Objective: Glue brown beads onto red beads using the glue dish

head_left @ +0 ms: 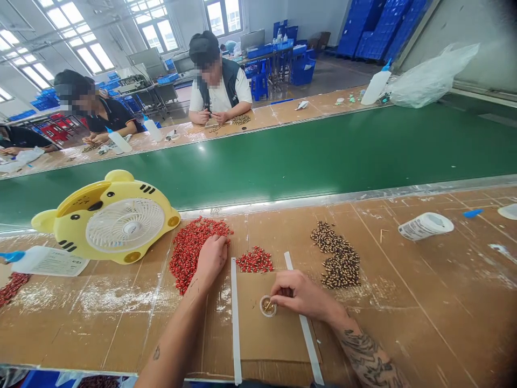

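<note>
My left hand [213,257] rests at the right edge of a large pile of small red pieces [186,253]. Its fingers are curled together, and whatever is between the fingertips is hidden. My right hand [298,293] pinches a thin wooden stick [269,305], whose tip is in a small round cup [263,309] holding something amber-coloured. The cup stands on a cardboard sheet [274,339] with white tape strips along both sides. A smaller heap of red pieces [255,260] lies at the sheet's far edge. Right of it is a pile of dark and gold pieces [341,258].
A yellow animal-shaped fan [125,223] and a bottle with a blue tip [50,261] are on the left. A white tub [426,226] lies tipped over on the right. Beyond runs a green belt [283,161], with several people seated across it.
</note>
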{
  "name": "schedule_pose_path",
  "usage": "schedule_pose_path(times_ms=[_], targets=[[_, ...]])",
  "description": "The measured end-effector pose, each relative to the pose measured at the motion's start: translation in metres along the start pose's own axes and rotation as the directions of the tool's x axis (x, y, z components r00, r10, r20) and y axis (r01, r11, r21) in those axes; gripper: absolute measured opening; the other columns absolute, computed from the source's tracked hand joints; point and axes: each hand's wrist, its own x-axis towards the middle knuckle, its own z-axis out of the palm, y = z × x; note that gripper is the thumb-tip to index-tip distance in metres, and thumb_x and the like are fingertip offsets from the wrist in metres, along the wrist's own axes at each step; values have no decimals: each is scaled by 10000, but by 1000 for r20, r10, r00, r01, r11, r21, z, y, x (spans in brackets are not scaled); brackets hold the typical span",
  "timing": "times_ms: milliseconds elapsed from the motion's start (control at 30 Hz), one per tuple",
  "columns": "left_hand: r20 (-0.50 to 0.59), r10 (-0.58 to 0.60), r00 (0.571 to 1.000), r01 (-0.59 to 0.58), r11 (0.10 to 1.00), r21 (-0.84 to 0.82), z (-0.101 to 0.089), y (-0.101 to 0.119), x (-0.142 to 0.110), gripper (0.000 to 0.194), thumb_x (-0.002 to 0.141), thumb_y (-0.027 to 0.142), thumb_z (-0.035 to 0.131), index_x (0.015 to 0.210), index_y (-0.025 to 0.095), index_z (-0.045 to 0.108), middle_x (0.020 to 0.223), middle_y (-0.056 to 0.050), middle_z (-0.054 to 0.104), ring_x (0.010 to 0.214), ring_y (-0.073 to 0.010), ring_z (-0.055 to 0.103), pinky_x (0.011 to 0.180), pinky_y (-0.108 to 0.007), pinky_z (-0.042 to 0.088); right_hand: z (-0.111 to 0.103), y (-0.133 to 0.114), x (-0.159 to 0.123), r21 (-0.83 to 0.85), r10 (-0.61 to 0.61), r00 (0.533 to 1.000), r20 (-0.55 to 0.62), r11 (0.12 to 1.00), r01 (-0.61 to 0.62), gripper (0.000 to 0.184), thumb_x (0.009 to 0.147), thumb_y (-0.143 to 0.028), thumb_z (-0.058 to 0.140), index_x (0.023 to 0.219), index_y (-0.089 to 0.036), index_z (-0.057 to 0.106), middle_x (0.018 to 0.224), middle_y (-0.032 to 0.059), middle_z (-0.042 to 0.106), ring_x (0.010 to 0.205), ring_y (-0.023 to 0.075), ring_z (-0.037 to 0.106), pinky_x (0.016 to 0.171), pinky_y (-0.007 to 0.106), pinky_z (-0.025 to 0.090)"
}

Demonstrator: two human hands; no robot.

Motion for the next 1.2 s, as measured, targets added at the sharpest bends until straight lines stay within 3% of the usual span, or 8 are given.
schedule_pose_path(times_ms=[233,333,433,533,633,733,900,1200], targets=[[-27,-8,1000,5,996,-84,-8,-3,-14,213,868,145,499,836,213,698,825,-66,685,816,-220,644,752,-323,491,0,7,-2,21,-70,996,52,997,69,227,908,-355,637,805,-189,751,723,28,666,667,145,573,613,257,418],[-88,-149,985,107,925,-363,-10,-2,-26,174,859,189,535,886,210,706,880,-54,716,773,-194,663,731,-306,518,1,3,-3,-36,-107,992,59,993,110,206,917,-318,627,808,-195,750,729,31,652,699,154,577,628,259,421],[34,-377,926,248,537,-806,-8,8,-42,120,784,261,673,860,180,719,783,-38,730,674,-171,669,664,-283,538,4,-3,-3,-120,-151,986,66,980,158,189,921,-271,614,796,-190,732,709,31,626,691,157,560,613,260,401],[205,-455,867,294,134,-946,-2,23,-58,183,674,259,787,820,159,742,741,-38,740,650,-150,671,663,-266,542,7,-7,-1,-252,-189,981,42,948,193,225,944,-246,560,787,-186,708,706,35,606,678,162,534,605,275,369],[288,-479,829,266,-115,-957,4,37,-71,207,588,228,846,763,162,758,735,-37,746,641,-129,662,645,-241,535,7,-9,0,-352,-210,977,41,912,211,251,956,-240,526,768,-184,682,707,37,586,673,165,509,608,288,347],[366,-437,822,269,-269,-925,9,46,-81,229,550,193,872,751,160,767,718,-36,742,600,-104,634,582,-204,507,5,-10,0,-356,-216,970,114,902,243,261,953,-220,519,734,-183,655,691,27,562,653,157,491,598,285,335],[444,-344,827,307,-386,-870,14,52,-91,190,567,169,873,729,159,773,710,-24,728,560,-79,597,556,-187,480,3,-9,0,-344,-196,973,119,912,226,251,953,-214,519,737,-171,640,705,23,549,668,153,484,612,278,341],[455,-289,842,349,-351,-869,21,55,-94,136,574,121,860,682,146,781,823,-56,747,720,-105,626,671,-179,482,5,-5,1,-291,-200,971,135,928,232,227,919,-191,542,698,-163,591,665,-3,494,624,134,449,582,269,310]])
